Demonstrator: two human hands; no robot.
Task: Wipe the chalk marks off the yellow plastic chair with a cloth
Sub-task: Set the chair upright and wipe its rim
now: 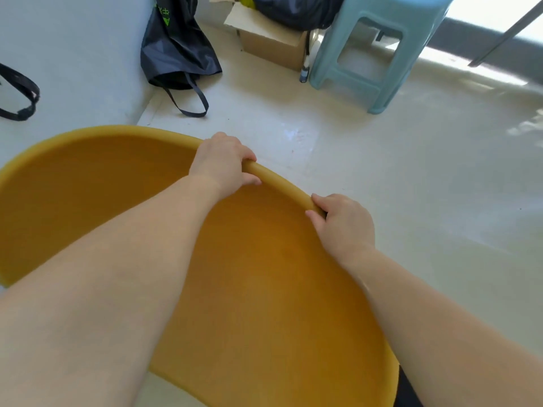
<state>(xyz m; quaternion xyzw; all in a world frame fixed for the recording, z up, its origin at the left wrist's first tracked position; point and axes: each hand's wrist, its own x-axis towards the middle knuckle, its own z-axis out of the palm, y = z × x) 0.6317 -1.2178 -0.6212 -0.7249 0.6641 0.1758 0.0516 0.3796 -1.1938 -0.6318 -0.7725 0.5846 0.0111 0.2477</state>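
Note:
The yellow plastic chair (258, 259) fills the lower middle of the head view, its curved shell facing me. My left hand (223, 164) grips the rolled rim near the top of the curve, fingers wrapped over the edge. My right hand (342, 223) grips the same rim a little further right and lower. Both forearms cross the shell. I see no chalk marks on the visible surface and no cloth in view.
A pale blue plastic stool (373, 48) stands at the back right. A cardboard box (273, 44) and a dark bag (176, 45) sit against the white wall. A black strap (23, 95) hangs at the far left. Glossy pale floor (440, 186) spreads to the right.

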